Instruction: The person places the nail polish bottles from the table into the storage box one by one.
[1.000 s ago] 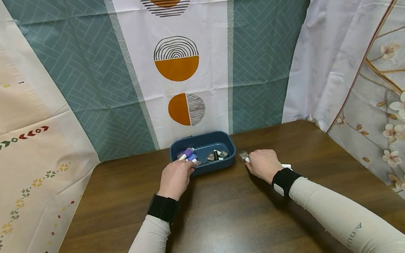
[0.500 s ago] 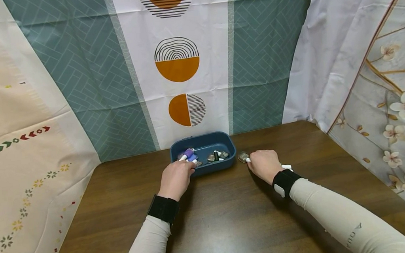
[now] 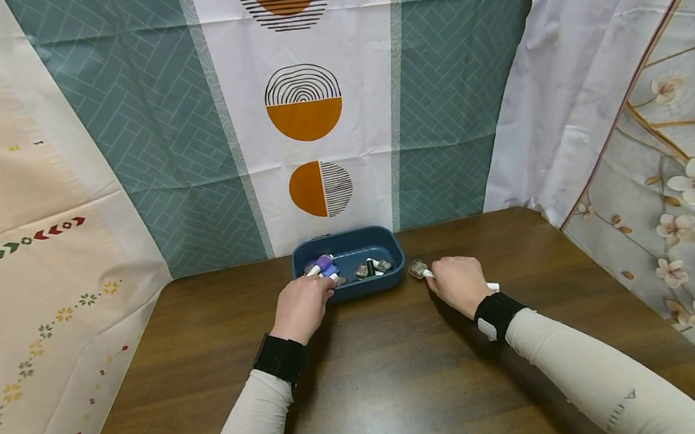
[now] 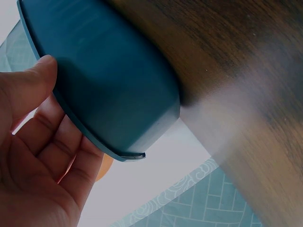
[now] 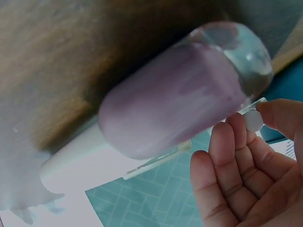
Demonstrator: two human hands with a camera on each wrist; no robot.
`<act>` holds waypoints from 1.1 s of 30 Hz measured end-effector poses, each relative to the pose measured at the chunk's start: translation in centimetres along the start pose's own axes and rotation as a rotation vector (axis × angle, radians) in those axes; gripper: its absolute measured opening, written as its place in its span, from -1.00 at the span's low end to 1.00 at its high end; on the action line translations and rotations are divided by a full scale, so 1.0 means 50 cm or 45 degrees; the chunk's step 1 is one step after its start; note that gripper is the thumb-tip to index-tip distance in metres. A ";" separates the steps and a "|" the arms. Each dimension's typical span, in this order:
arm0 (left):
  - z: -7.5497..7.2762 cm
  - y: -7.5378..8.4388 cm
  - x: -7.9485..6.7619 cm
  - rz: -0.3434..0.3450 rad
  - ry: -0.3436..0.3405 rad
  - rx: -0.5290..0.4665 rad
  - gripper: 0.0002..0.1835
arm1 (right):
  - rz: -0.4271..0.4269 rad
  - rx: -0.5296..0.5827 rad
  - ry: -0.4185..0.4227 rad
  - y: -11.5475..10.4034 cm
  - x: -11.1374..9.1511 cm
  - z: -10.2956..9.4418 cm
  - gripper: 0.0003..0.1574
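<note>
My left hand (image 3: 301, 308) grips the near left rim of a dark blue plastic bin (image 4: 104, 71), thumb on the outer wall and fingers over the edge. To the right of the bin, my right hand (image 3: 458, 282) pinches the white cap (image 5: 254, 120) of a small clear nail polish bottle (image 3: 417, 269) with thumb and forefinger. The bottle is close to the table beside the bin. Behind the right hand lies a mauve nail polish bottle (image 5: 175, 99), its white cap (image 3: 492, 287) showing past the wrist in the head view.
Inside the bin, a purple bottle (image 3: 324, 262) and several others lie at the left end; glittery bottles and a black cap (image 3: 370, 267) lie at the right. The brown wooden table (image 3: 385, 377) meets a patterned curtain (image 3: 443, 114) behind the bin.
My right wrist and forearm have shifted slightly right, exposing a little more of the pinched bottle's cap. The left hand and the bin stay in place.
</note>
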State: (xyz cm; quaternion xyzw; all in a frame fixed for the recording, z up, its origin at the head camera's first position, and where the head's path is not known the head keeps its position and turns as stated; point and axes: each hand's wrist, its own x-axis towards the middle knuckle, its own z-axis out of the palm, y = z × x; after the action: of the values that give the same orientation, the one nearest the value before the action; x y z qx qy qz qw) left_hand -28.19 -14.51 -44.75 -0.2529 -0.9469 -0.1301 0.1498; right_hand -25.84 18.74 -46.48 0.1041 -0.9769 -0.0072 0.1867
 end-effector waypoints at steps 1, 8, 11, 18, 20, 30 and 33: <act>0.000 0.000 0.000 0.000 0.001 0.000 -0.87 | -0.003 0.005 0.004 0.000 -0.001 -0.003 -0.51; 0.004 -0.002 -0.002 0.004 0.010 0.002 -0.87 | -0.028 0.018 0.073 -0.002 -0.003 -0.020 -0.51; 0.006 -0.004 -0.002 0.009 0.010 0.005 -0.87 | -0.038 0.029 0.111 -0.002 -0.004 -0.028 -0.51; 0.006 -0.003 0.000 0.006 0.002 0.002 -0.88 | -0.039 0.064 0.145 0.001 0.003 -0.052 -0.57; 0.006 -0.003 0.002 0.005 -0.001 0.007 -0.88 | -0.041 0.076 0.162 0.000 0.007 -0.059 -0.58; 0.005 -0.003 0.002 -0.002 -0.008 0.014 -0.87 | -0.046 0.107 0.216 -0.016 0.025 -0.094 -0.64; 0.007 -0.004 0.001 0.008 0.006 0.011 -0.88 | -0.048 0.109 0.204 -0.025 0.031 -0.100 -0.66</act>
State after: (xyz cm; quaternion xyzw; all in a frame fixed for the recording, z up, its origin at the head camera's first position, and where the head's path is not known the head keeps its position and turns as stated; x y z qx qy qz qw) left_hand -28.42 -14.56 -45.07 -0.2548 -0.9463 -0.1262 0.1537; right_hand -25.17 17.29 -41.31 0.1307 -0.9561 0.0392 0.2594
